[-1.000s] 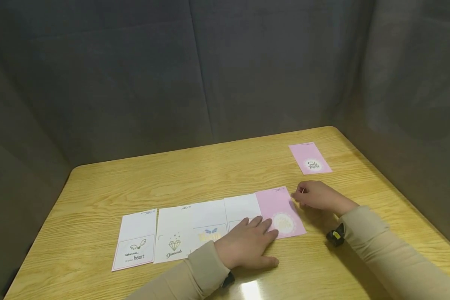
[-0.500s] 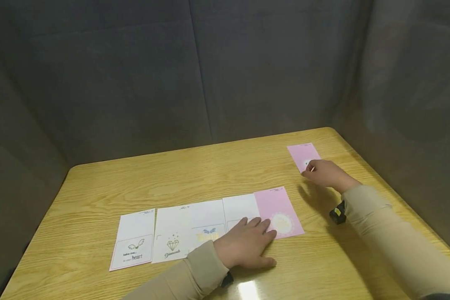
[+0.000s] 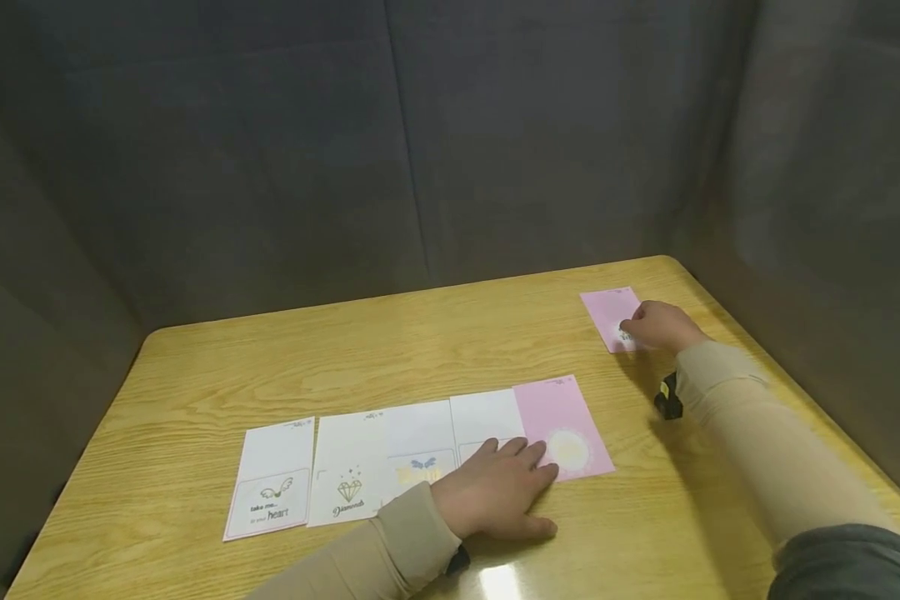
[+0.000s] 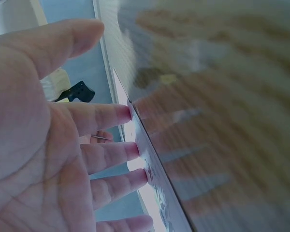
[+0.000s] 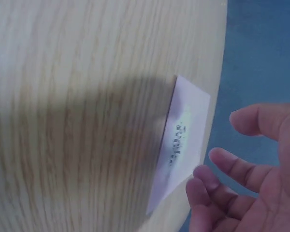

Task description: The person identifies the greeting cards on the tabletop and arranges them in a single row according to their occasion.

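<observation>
My left hand (image 3: 498,487) lies with straight, spread fingers on the row of cards, its fingertips (image 4: 131,151) touching them. Under it is a white card (image 3: 487,417), partly covered, beside a pink card (image 3: 551,412) with a pale round emblem. A white card with blue wings (image 3: 422,429) and a white Diamonds card (image 3: 348,454) continue the row leftward. My right hand (image 3: 663,325) hovers by another pink card (image 3: 607,312) at the far right, covering part of it. In the right wrist view its thumb and fingers are loosely bent and apart, holding nothing.
At the row's left end lies a white card with small wings and the word heart (image 3: 270,483), a narrow gap from its neighbour. The wooden table (image 3: 390,350) has a rounded far edge. Dark curtains (image 3: 270,167) surround it.
My right hand has moved away from the near pink card, up and rightward to the far pink card. My left hand has stayed on the row, and the cards have not visibly moved.
</observation>
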The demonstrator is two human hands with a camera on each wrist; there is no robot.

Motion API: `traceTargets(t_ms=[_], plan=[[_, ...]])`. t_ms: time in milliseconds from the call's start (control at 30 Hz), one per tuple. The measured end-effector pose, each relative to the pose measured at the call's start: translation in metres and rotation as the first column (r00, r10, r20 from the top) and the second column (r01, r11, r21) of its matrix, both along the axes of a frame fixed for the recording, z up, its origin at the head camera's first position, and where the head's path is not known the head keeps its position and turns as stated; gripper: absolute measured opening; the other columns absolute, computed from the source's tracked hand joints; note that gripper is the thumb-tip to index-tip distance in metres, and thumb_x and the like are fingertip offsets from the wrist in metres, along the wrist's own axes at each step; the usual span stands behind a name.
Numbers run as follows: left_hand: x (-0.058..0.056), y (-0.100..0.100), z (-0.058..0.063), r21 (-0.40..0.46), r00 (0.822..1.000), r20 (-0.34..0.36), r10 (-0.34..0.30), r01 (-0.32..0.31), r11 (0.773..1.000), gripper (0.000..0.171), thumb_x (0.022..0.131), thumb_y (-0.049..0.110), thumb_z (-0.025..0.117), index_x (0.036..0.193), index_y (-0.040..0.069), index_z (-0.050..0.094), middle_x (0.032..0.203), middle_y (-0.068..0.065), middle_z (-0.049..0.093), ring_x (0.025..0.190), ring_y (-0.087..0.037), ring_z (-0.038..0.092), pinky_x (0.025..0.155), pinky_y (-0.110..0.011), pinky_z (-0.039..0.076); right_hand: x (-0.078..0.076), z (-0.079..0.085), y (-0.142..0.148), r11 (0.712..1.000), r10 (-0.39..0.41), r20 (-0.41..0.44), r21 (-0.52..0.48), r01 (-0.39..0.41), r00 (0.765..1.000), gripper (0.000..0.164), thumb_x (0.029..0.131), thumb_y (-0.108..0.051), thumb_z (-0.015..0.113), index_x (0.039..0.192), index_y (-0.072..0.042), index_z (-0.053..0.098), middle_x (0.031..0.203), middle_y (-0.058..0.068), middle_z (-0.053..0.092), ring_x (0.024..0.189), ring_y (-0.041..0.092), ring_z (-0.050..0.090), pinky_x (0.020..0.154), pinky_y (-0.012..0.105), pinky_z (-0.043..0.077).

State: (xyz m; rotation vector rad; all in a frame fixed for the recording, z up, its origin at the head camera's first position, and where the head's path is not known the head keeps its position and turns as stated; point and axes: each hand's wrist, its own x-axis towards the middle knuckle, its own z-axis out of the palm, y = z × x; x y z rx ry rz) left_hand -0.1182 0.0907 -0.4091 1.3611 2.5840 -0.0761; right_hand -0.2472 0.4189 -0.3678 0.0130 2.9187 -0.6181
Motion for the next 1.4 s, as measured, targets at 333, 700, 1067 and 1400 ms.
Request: traceTargets(t_ms=[333,700,1067,1400], plan=[[0.004,0.001,0.004,0.010,1.000,-0.012,-0.007,0.007,1.000,0.070,0.095,0.062,0.062,0.153,0.022,0.052,0.161,-0.001,0.041,0.148,-0.023,0.037,0.115,-0.049,0.037,-0.004,-0.001,0.001,0.988,-0.138,0.090,0.081,0.131,0.986,0.079,0.099,-0.044,0.047,0.139,0.024,0.040,0.138,0.051,0.036,0.123,0.065,0.041,0.099,0.068,0.043],[0.006,0.001,0.002,0.008,1.000,-0.003,-0.024,0.024,1.000,0.070,0.096,0.064,0.060,0.152,0.023,0.053,0.160,0.000,0.041,0.147,-0.022,0.038,0.114,-0.048,0.038,-0.015,-0.025,-0.012,0.955,-0.280,0.112,0.131,0.265,0.953,0.096,0.094,-0.062,0.050,0.139,0.022,0.038,0.129,0.046,0.035,0.122,0.062,0.037,0.094,0.068,0.044],[0.006,0.002,0.004,-0.004,0.998,-0.028,-0.052,0.052,0.999,0.072,0.095,0.067,0.059,0.151,0.022,0.053,0.159,-0.001,0.043,0.145,-0.021,0.039,0.112,-0.046,0.039,-0.012,-0.024,-0.012,0.951,-0.308,0.105,0.051,0.304,0.946,0.097,0.090,-0.052,0.068,0.141,0.021,0.031,0.134,0.048,0.032,0.125,0.062,0.033,0.100,0.070,0.038],[0.004,0.001,0.002,-0.005,1.000,-0.013,-0.029,0.029,1.000,0.072,0.095,0.066,0.061,0.152,0.022,0.053,0.160,-0.001,0.041,0.146,-0.021,0.038,0.114,-0.047,0.038,-0.013,-0.019,-0.014,0.926,-0.376,0.090,-0.004,0.378,0.922,0.105,0.086,-0.046,0.078,0.145,0.022,0.024,0.136,0.045,0.020,0.122,0.060,0.036,0.100,0.067,0.039]])
